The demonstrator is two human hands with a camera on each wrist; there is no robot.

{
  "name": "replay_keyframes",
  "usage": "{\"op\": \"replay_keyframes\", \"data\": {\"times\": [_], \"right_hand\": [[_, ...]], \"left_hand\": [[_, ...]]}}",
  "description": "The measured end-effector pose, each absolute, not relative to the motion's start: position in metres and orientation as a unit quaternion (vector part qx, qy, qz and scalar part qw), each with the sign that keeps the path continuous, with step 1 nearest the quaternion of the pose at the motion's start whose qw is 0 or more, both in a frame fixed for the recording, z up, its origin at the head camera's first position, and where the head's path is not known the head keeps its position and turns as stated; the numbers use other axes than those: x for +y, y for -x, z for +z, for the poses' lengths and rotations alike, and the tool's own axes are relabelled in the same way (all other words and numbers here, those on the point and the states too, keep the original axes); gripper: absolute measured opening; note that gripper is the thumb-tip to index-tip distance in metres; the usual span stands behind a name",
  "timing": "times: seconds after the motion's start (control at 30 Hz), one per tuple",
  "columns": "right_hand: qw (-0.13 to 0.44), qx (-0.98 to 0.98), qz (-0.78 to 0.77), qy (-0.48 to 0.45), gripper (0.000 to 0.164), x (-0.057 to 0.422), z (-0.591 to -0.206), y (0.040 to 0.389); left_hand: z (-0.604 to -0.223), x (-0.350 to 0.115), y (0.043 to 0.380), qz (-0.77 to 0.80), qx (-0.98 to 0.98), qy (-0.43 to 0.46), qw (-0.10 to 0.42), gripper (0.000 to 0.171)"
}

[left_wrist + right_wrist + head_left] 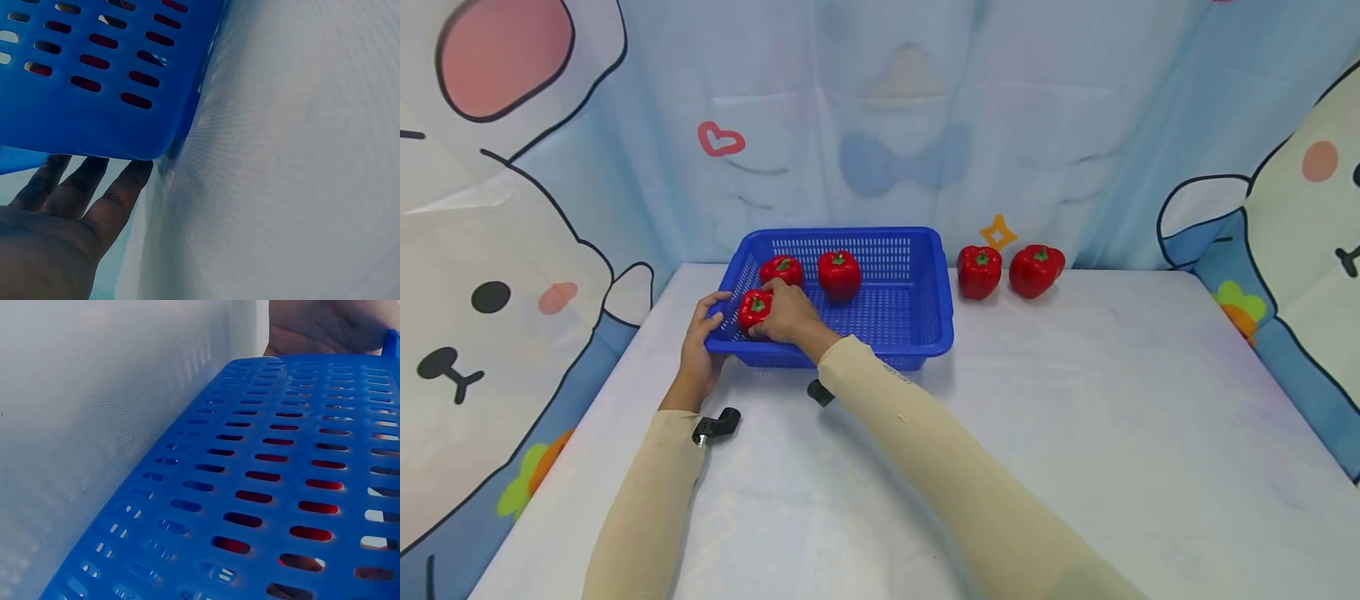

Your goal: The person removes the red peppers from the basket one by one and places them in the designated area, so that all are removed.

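A blue plastic basket (887,357) with slotted walls stands on the table, several red bell peppers inside it. My left hand (698,350) grips the basket's left end at the front corner. In the left wrist view, fingers (115,200) of that hand reach under the basket's edge. Over the front wall, my right hand (792,315) reaches in and holds a red bell pepper (752,308) at the left end. Just behind it sits another pepper (781,268), and a third pepper (839,275) lies nearer the middle. The right wrist view shows the slotted wall (206,487), with the right hand mostly hidden behind it.
To the right of the basket, two more red bell peppers (979,272) rest on the white-covered table (1075,433) near its back edge. A blue curtain (1037,100) with cartoon animals hangs close behind and at both sides.
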State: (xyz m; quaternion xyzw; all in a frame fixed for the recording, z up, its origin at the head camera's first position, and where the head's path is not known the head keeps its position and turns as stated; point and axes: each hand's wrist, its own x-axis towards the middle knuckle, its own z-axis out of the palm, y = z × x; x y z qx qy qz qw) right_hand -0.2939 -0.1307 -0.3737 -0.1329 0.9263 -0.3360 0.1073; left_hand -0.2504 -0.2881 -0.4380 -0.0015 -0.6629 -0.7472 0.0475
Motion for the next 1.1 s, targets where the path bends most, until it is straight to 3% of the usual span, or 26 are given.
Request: {"op": "replay_keyframes", "data": {"times": [0.6,1.1], "right_hand": [[0.017,0.868,-0.480,0.127,0.071,-0.119,-0.374,0.296],[0.016,0.804,-0.576,0.146,0.065,-0.038,-0.342,0.289]], "left_hand": [[-0.439,-0.287,0.250,-0.755,-0.654,0.000,0.051,0.035],[-0.439,-0.287,0.250,-0.756,-0.652,0.009,0.056,0.037]]}}
